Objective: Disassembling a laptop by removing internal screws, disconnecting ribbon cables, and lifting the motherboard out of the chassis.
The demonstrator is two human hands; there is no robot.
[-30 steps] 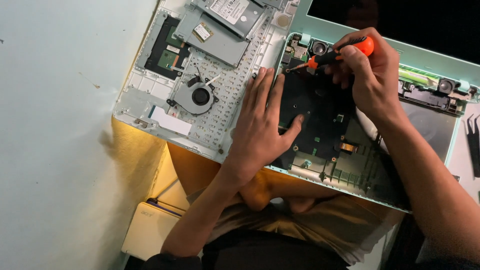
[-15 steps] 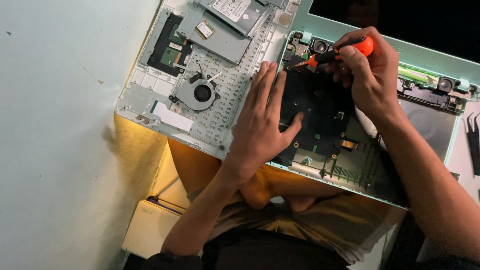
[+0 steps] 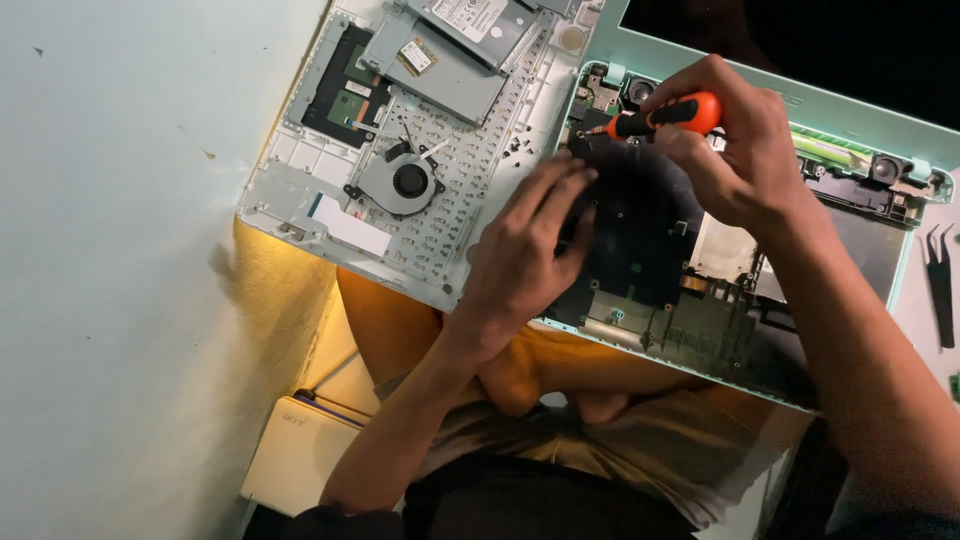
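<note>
Wall (image 3: 110, 300): pale, plain, faintly marked, on the left.
Light: warm yellow glow along the wall's lower edge.
Top right: dark.

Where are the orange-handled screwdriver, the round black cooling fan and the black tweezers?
Orange-handled screwdriver (image 3: 690, 112), head view, on the orange grip.
Round black cooling fan (image 3: 410, 181), head view, on its hub.
Black tweezers (image 3: 941, 280), head view, on the legs at far right.
</note>
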